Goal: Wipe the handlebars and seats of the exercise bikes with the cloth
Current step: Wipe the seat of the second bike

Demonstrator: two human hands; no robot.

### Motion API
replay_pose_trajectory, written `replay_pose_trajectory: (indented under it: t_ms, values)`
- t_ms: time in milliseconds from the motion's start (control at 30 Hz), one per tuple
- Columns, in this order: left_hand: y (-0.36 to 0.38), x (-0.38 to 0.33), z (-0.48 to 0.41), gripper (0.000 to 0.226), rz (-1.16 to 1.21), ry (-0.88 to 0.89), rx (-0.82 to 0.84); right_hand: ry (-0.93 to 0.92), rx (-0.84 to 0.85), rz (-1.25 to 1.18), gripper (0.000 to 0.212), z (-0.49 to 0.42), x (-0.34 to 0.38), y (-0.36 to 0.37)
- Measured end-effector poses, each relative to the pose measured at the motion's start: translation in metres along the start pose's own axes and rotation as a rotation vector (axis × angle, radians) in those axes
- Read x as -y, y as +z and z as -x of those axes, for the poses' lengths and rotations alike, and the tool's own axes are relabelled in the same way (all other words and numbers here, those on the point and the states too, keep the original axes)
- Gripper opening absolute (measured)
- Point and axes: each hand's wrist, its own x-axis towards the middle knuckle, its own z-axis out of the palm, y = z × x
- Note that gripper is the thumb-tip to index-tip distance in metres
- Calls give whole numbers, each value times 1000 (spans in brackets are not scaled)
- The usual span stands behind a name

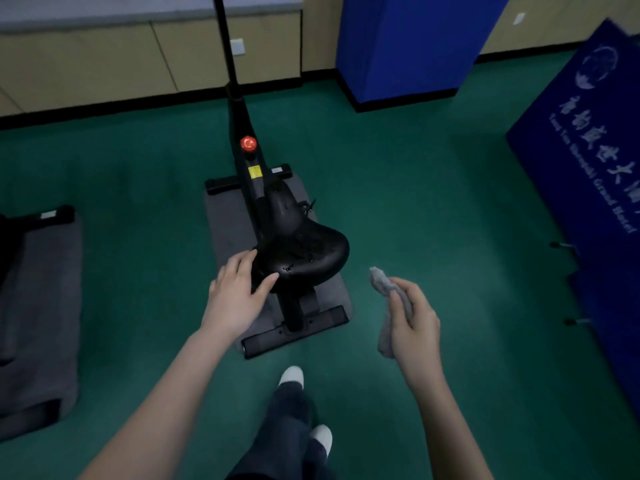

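Green floor [433, 202], grey mat [225, 230]; left hand [235, 296] resting open on seat [311, 251], right hand [412, 320] at four o'clock clutching cloth [381, 282].

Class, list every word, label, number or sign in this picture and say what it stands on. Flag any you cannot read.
"Grand Hotel": ends the white English line on the blue banner; earlier words blurred.
Chinese characters and emblem on that banner: too blurred to read.
Yellow sticker on the exercise bike: too small to read.
White label on its front foot bar: unreadable.
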Motion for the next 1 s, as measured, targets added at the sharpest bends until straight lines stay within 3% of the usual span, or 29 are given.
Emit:
replay_pose_trajectory:
  t_ms: [467,733,1000]
  values:
    - [11,3,-74,52,332,-181,-73,-112,179,71,21,-120,21,76]
    - [19,0,-112,47,504,-211,-58,-390,279,150,24,-180,40,128]
    - [33,5,-135,43,706,-339,-43,-784,622,270,23,-222,33,180]
